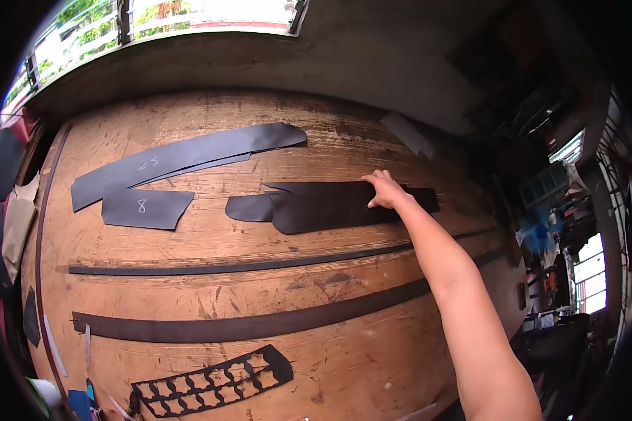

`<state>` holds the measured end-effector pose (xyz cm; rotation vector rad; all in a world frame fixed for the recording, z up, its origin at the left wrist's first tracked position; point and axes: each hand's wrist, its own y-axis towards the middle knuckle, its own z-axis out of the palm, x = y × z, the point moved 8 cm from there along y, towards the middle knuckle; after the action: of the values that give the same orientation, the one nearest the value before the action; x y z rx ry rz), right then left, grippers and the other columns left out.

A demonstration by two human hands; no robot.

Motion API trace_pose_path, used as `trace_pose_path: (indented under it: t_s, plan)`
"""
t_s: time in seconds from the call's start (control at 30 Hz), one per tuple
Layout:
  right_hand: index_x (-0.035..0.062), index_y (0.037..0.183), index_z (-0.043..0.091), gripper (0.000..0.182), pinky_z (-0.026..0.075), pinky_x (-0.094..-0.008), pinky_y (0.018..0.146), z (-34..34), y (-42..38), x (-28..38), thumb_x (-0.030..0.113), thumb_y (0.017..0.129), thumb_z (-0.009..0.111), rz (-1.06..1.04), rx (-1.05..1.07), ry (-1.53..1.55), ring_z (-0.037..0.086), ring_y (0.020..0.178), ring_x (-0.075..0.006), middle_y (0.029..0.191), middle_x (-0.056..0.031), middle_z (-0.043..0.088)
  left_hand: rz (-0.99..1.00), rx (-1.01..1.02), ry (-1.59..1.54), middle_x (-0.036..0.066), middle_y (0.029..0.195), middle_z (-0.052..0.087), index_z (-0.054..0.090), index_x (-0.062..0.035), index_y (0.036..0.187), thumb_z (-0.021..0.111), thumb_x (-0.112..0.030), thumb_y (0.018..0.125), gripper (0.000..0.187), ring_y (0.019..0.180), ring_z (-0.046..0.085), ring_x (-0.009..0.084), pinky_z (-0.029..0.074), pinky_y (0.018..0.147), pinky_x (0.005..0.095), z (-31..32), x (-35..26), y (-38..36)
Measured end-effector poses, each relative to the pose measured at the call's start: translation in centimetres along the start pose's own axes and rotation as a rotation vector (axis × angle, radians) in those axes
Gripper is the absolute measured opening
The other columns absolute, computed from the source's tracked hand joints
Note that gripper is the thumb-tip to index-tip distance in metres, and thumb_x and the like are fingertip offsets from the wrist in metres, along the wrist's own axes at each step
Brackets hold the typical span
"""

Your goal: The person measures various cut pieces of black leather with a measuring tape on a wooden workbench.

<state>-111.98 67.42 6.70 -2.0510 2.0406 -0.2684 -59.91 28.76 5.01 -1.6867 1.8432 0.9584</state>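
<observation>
My right hand (386, 191) reaches in from the lower right and rests on a dark brown leather piece (323, 207), thumb and fingers apart. A smaller dark flap (249, 208) lies at that piece's left end. Farther left is a dark piece marked 8 (151, 210), touching the long curved piece marked 23 (189, 156) above it. Nearer me, a thin dark strip (246, 268) and a wider brown strip (253, 321) run across the wooden table (225, 298). I cannot make out my left hand.
A cut-out lattice of dark leather (214, 382) lies near the front edge. Grey scraps (407, 135) are at the back right. Brown paper (21, 228) hangs at the left edge. A wall (372, 70) and a window (211, 14) stand behind; cluttered shelves (548, 203) fill the right.
</observation>
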Motion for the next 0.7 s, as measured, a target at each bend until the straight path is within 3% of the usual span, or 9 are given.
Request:
trace_pose_path:
  t_s: [0.07, 0.1, 0.2, 0.23, 0.27, 0.37, 0.53, 0.6, 0.7]
  plan:
    - [0.0111, 0.137, 0.055, 0.076, 0.037, -0.0430, 0.116, -1.9, -1.2, 1.2, 0.018, 0.070, 0.090, 0.009, -0.055, -0.056, 0.041, 0.136, -0.0312, 0.142, -0.0106, 0.046, 0.007, -0.013, 0.014, 0.015, 0.097, 0.066, 0.067, -0.0056, 0.097, 0.073, -0.008, 0.088, 0.012, 0.086, 0.061, 0.0349, 0.048, 0.076, 0.0446, 0.1, -0.1, -0.1]
    - [0.0086, 0.123, 0.058, 0.061, 0.038, -0.0440, 0.111, -2.4, -1.4, 1.2, 0.020, 0.072, 0.089, -0.013, -0.165, -0.075, 0.044, 0.131, -0.0320, 0.132, -0.0108, 0.053, 0.013, -0.027, 0.028, 0.015, 0.096, 0.065, 0.067, -0.0054, 0.097, 0.073, -0.008, 0.088, 0.011, 0.085, 0.061, 0.0353, 0.048, 0.076, 0.0449, 0.0, -0.2, -0.1]
    - [0.0087, 0.119, 0.057, 0.053, 0.041, -0.0456, 0.107, -2.2, -1.1, 0.4, 0.020, 0.076, 0.086, -0.051, -0.196, -0.042, 0.048, 0.128, -0.0352, 0.125, -0.0116, 0.058, 0.011, -0.002, 0.067, 0.016, 0.095, 0.064, 0.066, -0.0050, 0.097, 0.073, -0.008, 0.088, 0.011, 0.084, 0.059, 0.0364, 0.047, 0.076, 0.0459, -0.1, -0.5, 0.0]
    - [0.0081, 0.118, 0.060, 0.042, 0.046, -0.0469, 0.100, -2.5, -1.9, -0.5, 0.019, 0.084, 0.080, 0.048, -0.177, 0.087, 0.056, 0.121, -0.0383, 0.117, -0.0151, 0.066, 0.021, -0.006, 0.070, 0.016, 0.095, 0.064, 0.066, -0.0050, 0.097, 0.073, -0.008, 0.088, 0.011, 0.084, 0.059, 0.0364, 0.047, 0.076, 0.0459, -0.2, -0.6, 0.0]
    - [0.0081, 0.118, 0.060, 0.042, 0.046, -0.0469, 0.100, -3.3, -2.8, -0.7, 0.019, 0.084, 0.080, 0.050, -0.188, 0.090, 0.056, 0.121, -0.0383, 0.117, -0.0151, 0.066, 0.019, -0.008, 0.081, 0.017, 0.095, 0.062, 0.066, -0.0049, 0.096, 0.072, -0.009, 0.088, 0.011, 0.084, 0.058, 0.0369, 0.047, 0.075, 0.0466, -0.2, -0.7, 0.1]
    - [0.0091, 0.112, 0.065, 0.024, 0.051, -0.0471, 0.091, -5.5, -6.0, -0.7, 0.019, 0.091, 0.070, -0.082, -0.202, 0.239, 0.066, 0.109, -0.0372, 0.109, -0.0170, 0.072, 0.038, -0.028, 0.094, 0.017, 0.093, 0.061, 0.064, -0.0047, 0.095, 0.071, -0.009, 0.089, 0.010, 0.084, 0.057, 0.0378, 0.046, 0.075, 0.0479, -0.6, -1.4, 0.4]
    - [0.0065, 0.115, 0.067, 0.024, 0.053, -0.0400, 0.088, -10.4, -19.5, 2.3, 0.012, 0.091, 0.069, -0.266, -0.092, 0.507, 0.070, 0.102, -0.0328, 0.107, -0.0164, 0.074, 0.066, -0.043, 0.086, 0.018, 0.091, 0.059, 0.062, -0.0043, 0.094, 0.069, -0.011, 0.091, 0.010, 0.082, 0.055, 0.0392, 0.045, 0.074, 0.0496, -0.4, -1.4, -0.1]
    - [0.0043, 0.116, 0.067, 0.026, 0.053, -0.0354, 0.088, -11.2, -26.2, 4.6, 0.010, 0.091, 0.069, -0.344, -0.029, 0.686, 0.071, 0.098, -0.0246, 0.105, -0.0137, 0.075, 0.068, -0.063, 0.136, 0.018, 0.093, 0.062, 0.063, -0.0050, 0.093, 0.070, -0.013, 0.091, 0.011, 0.085, 0.059, 0.0387, 0.048, 0.075, 0.0484, -0.4, -1.3, -0.1]
    - [0.0029, 0.115, 0.068, 0.027, 0.053, -0.0342, 0.087, -10.3, -35.5, 7.7, 0.009, 0.089, 0.072, -0.506, 0.076, 0.769, 0.071, 0.098, -0.0226, 0.103, -0.0126, 0.075, 0.079, -0.058, 0.149, 0.014, 0.092, 0.058, 0.059, -0.0054, 0.091, 0.068, -0.011, 0.089, 0.011, 0.088, 0.056, 0.0345, 0.045, 0.076, 0.0454, 0.5, -0.4, -1.0]
